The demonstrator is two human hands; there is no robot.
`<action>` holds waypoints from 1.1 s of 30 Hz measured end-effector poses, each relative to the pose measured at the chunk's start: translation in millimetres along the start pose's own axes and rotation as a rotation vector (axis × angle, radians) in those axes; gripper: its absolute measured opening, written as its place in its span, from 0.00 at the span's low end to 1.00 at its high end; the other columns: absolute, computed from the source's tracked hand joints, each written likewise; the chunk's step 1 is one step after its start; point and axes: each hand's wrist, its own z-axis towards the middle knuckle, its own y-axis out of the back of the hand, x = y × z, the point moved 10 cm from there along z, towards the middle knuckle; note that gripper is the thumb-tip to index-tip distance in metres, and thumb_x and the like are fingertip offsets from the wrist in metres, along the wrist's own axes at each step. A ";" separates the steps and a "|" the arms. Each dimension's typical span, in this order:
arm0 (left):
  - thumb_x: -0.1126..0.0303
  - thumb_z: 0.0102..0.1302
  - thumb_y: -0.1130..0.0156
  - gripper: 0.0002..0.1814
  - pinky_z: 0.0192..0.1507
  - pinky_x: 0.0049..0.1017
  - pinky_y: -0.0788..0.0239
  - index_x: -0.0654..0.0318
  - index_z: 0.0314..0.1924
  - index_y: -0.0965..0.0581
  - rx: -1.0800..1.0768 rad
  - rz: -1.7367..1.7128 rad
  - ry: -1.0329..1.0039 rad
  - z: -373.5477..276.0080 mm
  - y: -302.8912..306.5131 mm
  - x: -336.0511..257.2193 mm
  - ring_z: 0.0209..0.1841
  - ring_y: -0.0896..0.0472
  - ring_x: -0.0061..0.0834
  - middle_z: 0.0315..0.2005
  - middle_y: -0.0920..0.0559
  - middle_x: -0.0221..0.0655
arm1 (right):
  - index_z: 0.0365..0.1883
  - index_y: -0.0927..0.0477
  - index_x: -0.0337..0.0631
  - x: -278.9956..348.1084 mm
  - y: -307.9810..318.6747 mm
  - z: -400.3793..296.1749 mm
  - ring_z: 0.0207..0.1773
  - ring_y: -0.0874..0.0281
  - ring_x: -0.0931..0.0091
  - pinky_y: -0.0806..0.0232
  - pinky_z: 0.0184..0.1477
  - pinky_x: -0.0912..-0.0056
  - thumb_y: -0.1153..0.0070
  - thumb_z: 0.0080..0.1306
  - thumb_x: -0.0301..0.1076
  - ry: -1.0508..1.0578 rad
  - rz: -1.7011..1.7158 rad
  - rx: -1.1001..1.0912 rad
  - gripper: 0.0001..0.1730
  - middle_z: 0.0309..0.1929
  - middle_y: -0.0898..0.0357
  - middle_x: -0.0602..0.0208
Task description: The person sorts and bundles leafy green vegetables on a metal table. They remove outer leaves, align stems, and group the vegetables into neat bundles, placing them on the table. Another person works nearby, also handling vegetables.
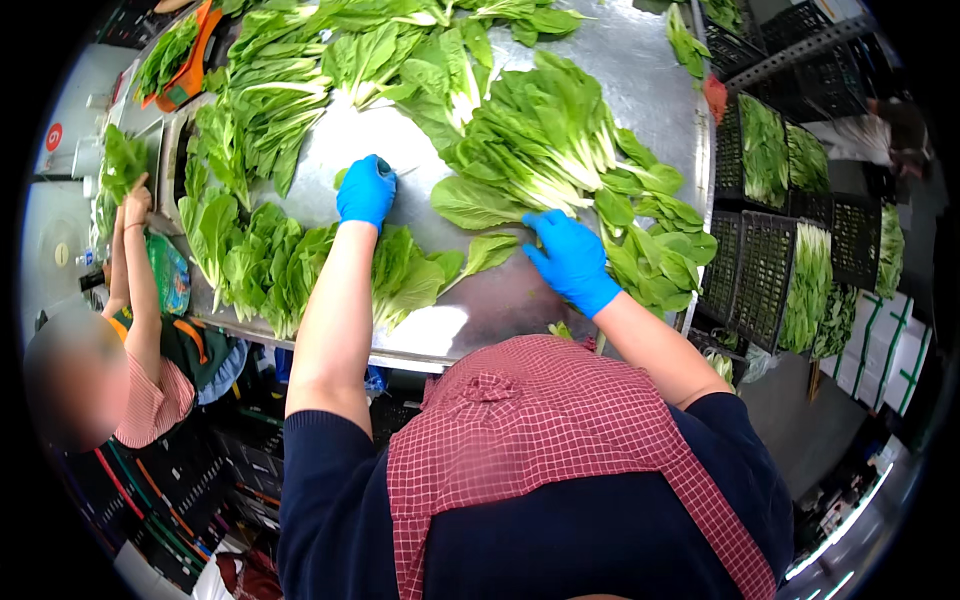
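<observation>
My left hand (pixel 366 193), in a blue glove, is curled into a fist above the bare metal tabletop. A small dark object (pixel 384 166) shows in the top of the fist; a thin edge seems to stick out to its right, too glared to name. My right hand (pixel 568 262), also gloved in blue, has thumb and fingers apart. Its fingertips touch the stem end of a loose green leaf (pixel 474 202), beside the white stems of a large heap of leafy greens (pixel 536 127). Between my hands lies another single leaf (pixel 491 251).
Bunches of greens (pixel 262 247) line the near left side of the metal table (pixel 630 45), with more along the back. Black crates (pixel 765 262) of greens stand at right. At left, a co-worker's hands (pixel 136 201) hold greens near an orange scale-like tray (pixel 187 71).
</observation>
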 end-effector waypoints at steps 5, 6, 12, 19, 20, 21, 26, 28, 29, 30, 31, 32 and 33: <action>0.68 0.63 0.35 0.06 0.35 0.33 0.29 0.62 0.36 0.21 -0.134 -0.268 -0.490 -105.5 52.9 -144.2 0.31 0.21 0.38 0.31 0.21 0.41 | 0.50 0.21 0.44 -18.2 15.5 -1.1 0.41 0.23 0.55 0.30 0.43 0.52 0.39 0.57 0.33 0.060 -0.094 -0.200 0.21 0.41 0.22 0.57; 0.69 0.63 0.35 0.06 0.35 0.33 0.30 0.61 0.36 0.22 -0.068 -0.312 -0.532 -137.3 51.8 -167.6 0.32 0.22 0.40 0.31 0.21 0.41 | 0.45 0.19 0.42 -17.9 17.0 -0.5 0.37 0.22 0.56 0.29 0.39 0.52 0.41 0.56 0.32 0.081 -0.130 -0.227 0.17 0.37 0.21 0.55; 0.65 0.59 0.34 0.34 0.38 0.45 0.28 0.62 0.66 0.32 0.303 -0.051 -0.309 -215.6 -57.8 -130.8 0.35 0.19 0.51 0.34 0.18 0.51 | 0.28 0.21 0.42 -35.4 -28.5 7.9 0.31 0.20 0.60 0.29 0.32 0.55 0.47 0.57 0.33 -0.112 -0.235 -0.239 0.06 0.29 0.21 0.54; 0.62 0.59 0.33 0.23 0.41 0.48 0.26 0.64 0.52 0.26 0.280 0.146 -0.321 -222.2 -85.5 -121.9 0.40 0.17 0.56 0.37 0.16 0.56 | 0.30 0.21 0.41 -15.0 0.3 4.4 0.37 0.20 0.57 0.29 0.38 0.52 0.46 0.54 0.33 -0.111 -0.117 -0.183 0.08 0.33 0.23 0.51; 0.61 0.60 0.34 0.17 0.40 0.47 0.26 0.64 0.42 0.24 0.278 0.149 -0.342 -226.1 -85.1 -127.2 0.39 0.17 0.55 0.37 0.16 0.55 | 0.33 0.20 0.39 -21.4 0.5 3.2 0.40 0.19 0.54 0.29 0.41 0.50 0.44 0.54 0.35 -0.161 -0.012 -0.128 0.10 0.35 0.20 0.48; 0.60 0.60 0.34 0.16 0.40 0.47 0.26 0.64 0.40 0.23 0.312 0.198 -0.364 -229.6 -89.6 -128.0 0.39 0.17 0.55 0.36 0.16 0.55 | 0.35 0.20 0.40 -24.1 1.7 0.7 0.41 0.19 0.54 0.28 0.42 0.50 0.44 0.55 0.36 -0.178 0.096 -0.118 0.11 0.37 0.20 0.49; 0.55 0.62 0.38 0.16 0.39 0.46 0.26 0.63 0.35 0.19 0.360 0.255 -0.480 -243.5 -108.2 -147.5 0.37 0.17 0.53 0.34 0.16 0.52 | 0.38 0.16 0.39 -30.1 10.3 -1.8 0.40 0.18 0.62 0.27 0.45 0.58 0.40 0.58 0.40 -0.203 0.617 -0.001 0.15 0.37 0.16 0.52; 0.52 0.62 0.38 0.19 0.38 0.46 0.27 0.61 0.35 0.18 0.449 0.186 -0.488 -247.6 -115.7 -156.8 0.36 0.17 0.53 0.33 0.16 0.51 | 0.44 0.16 0.35 -33.8 9.0 -2.2 0.35 0.18 0.73 0.25 0.38 0.63 0.38 0.60 0.36 -0.222 0.958 0.043 0.17 0.35 0.15 0.59; 0.51 0.61 0.37 0.20 0.37 0.46 0.27 0.62 0.37 0.19 0.536 0.124 -0.506 -252.6 -112.6 -178.0 0.36 0.18 0.54 0.32 0.16 0.50 | 0.46 0.16 0.35 -36.7 2.3 -10.6 0.33 0.18 0.72 0.23 0.37 0.65 0.37 0.62 0.36 -0.350 1.256 0.105 0.17 0.36 0.15 0.61; 0.53 0.61 0.36 0.19 0.36 0.45 0.27 0.62 0.40 0.21 0.527 -0.057 -0.600 -261.8 -97.9 -206.1 0.35 0.19 0.54 0.31 0.17 0.49 | 0.48 0.17 0.35 -40.2 6.8 -14.5 0.32 0.18 0.72 0.23 0.36 0.66 0.37 0.65 0.36 -0.375 1.267 0.078 0.17 0.39 0.16 0.61; 0.57 0.62 0.36 0.17 0.38 0.45 0.28 0.64 0.42 0.22 0.528 -0.220 -0.641 -265.9 -94.9 -219.3 0.37 0.19 0.54 0.33 0.17 0.50 | 0.53 0.19 0.34 -34.7 16.6 -21.8 0.34 0.17 0.73 0.24 0.38 0.67 0.37 0.65 0.35 -0.425 1.373 0.100 0.20 0.42 0.16 0.61; 0.60 0.62 0.35 0.20 0.43 0.43 0.27 0.63 0.49 0.22 0.542 -0.393 -0.640 -271.4 -87.1 -234.0 0.42 0.19 0.52 0.40 0.17 0.51 | 0.58 0.22 0.34 -31.5 30.3 -29.8 0.38 0.17 0.74 0.25 0.41 0.69 0.38 0.65 0.34 -0.390 1.404 0.107 0.24 0.44 0.17 0.62; 0.63 0.61 0.32 0.29 0.44 0.36 0.25 0.61 0.62 0.28 0.492 -0.487 -0.695 -277.5 -80.1 -238.8 0.42 0.17 0.43 0.48 0.18 0.47 | 0.60 0.23 0.35 -29.4 38.1 -35.3 0.38 0.17 0.74 0.26 0.42 0.71 0.37 0.64 0.35 -0.382 1.421 0.089 0.26 0.45 0.17 0.62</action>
